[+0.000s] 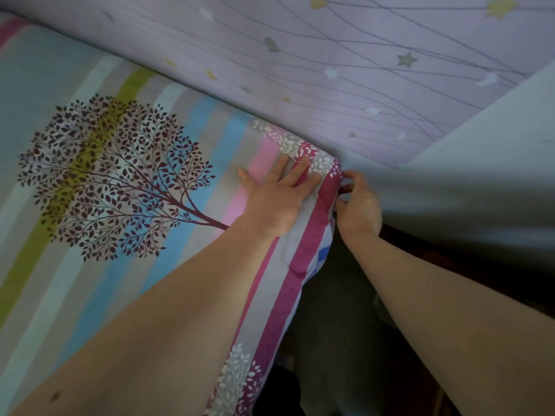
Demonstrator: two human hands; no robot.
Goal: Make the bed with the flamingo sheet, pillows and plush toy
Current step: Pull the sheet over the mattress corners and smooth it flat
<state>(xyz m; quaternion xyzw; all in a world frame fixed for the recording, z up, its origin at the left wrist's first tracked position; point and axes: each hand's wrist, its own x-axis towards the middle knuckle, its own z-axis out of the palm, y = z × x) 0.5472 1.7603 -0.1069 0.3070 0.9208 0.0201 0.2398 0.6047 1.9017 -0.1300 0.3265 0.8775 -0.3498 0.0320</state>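
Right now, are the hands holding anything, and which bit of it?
The right hand pinches the striped sheet at its corner edge. The left hand only presses flat on top of the sheet, gripping nothing.

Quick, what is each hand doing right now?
Left hand: open, pressed flat on the striped sheet.
Right hand: closed, fingers pinching the striped sheet at its corner.

The striped sheet (90, 265) has grey, sky-blue, white, olive, pink and magenta bands with a maroon leafy tree print (117, 178), while the lilac wall covering (330, 70) carries thin curved lines, stars and hearts.
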